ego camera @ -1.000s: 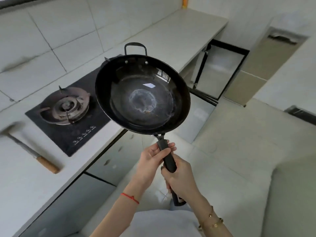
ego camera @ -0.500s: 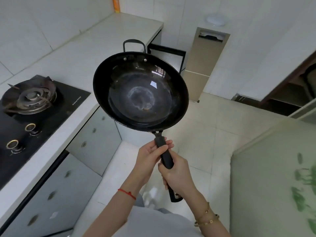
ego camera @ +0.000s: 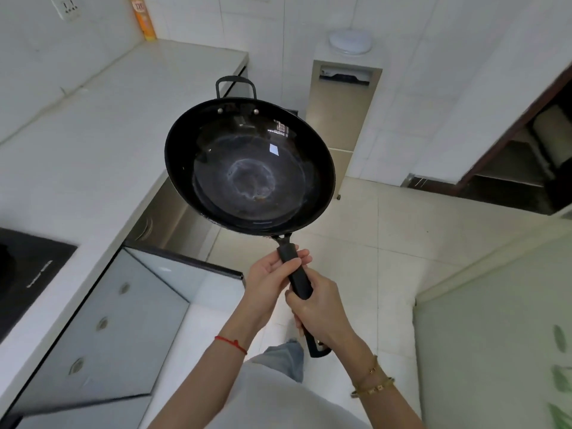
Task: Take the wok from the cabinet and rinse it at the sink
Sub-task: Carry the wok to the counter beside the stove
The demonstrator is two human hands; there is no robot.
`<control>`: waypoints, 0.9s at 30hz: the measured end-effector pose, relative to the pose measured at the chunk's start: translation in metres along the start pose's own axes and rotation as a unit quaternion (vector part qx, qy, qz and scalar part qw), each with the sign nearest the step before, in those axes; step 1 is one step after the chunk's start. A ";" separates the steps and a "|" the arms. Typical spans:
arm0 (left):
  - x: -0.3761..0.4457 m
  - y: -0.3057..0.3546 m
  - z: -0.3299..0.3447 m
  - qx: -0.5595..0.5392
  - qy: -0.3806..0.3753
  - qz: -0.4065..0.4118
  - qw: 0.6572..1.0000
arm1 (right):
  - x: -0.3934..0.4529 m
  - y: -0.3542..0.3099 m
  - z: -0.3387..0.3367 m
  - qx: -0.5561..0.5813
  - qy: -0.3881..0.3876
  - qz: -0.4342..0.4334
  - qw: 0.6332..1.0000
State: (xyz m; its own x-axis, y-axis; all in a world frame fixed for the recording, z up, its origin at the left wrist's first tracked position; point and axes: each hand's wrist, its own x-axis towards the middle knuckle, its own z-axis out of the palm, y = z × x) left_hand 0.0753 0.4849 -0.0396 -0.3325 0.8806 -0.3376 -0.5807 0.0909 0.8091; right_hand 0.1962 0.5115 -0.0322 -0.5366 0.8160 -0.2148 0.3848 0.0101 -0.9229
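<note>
A black wok (ego camera: 250, 168) with a small loop handle at its far rim is held up in the air in front of me, tilted so I see its empty, stained inside. Its long black handle points down toward me. My left hand (ego camera: 269, 280) cups the upper part of the handle with fingers curled round it. My right hand (ego camera: 318, 308) grips the handle lower down; the handle's end sticks out below it. No sink is in view.
A white counter (ego camera: 93, 150) runs along the left with a black hob (ego camera: 28, 267) at its near end. A glass cabinet door (ego camera: 154, 274) stands open below the counter. An orange bottle (ego camera: 144, 17) stands at the far wall. A tall bin (ego camera: 340, 109) stands ahead on the tiled floor.
My view has swung to the right: the hob has slid off to the left edge and the far wall, bin and right-hand doorway have come into view. Both hands keep the same hold on the wok.
</note>
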 end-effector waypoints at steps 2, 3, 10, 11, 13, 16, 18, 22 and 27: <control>0.039 0.010 0.010 -0.007 -0.004 -0.003 1.000 | 0.039 -0.005 -0.016 -0.006 -0.001 -0.001 1.000; 0.058 0.015 0.014 -0.009 -0.004 -0.004 1.000 | 0.057 -0.008 -0.022 -0.008 -0.001 -0.003 1.000; 0.164 0.055 0.032 -0.017 0.014 -0.001 1.000 | 0.173 -0.026 -0.051 -0.012 -0.023 -0.001 1.000; 0.176 0.059 0.032 -0.018 0.020 0.002 1.000 | 0.187 -0.028 -0.053 -0.014 -0.028 -0.003 1.000; 0.201 0.069 0.033 -0.020 0.034 0.008 0.999 | 0.217 -0.033 -0.057 -0.018 -0.039 -0.009 0.999; 0.246 0.083 0.033 -0.020 0.071 0.031 0.997 | 0.275 -0.037 -0.064 -0.034 -0.070 -0.026 0.997; 0.273 0.092 0.032 -0.026 0.094 0.044 0.994 | 0.313 -0.043 -0.068 -0.056 -0.100 -0.038 0.993; 0.331 0.113 0.027 -0.046 0.154 0.085 0.983 | 0.391 -0.057 -0.071 -0.078 -0.177 -0.062 0.979; 0.390 0.147 0.011 -0.097 0.224 0.143 0.959 | 0.481 -0.091 -0.062 -0.098 -0.271 -0.105 0.952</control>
State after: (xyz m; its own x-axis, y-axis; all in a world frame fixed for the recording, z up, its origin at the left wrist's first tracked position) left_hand -0.1317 0.8473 -0.0467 -0.7592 0.5647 -0.3237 -0.5312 -0.2501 0.8095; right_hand -0.0497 0.9387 -0.0319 -0.9053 0.3663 -0.2151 0.3310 0.2909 -0.8977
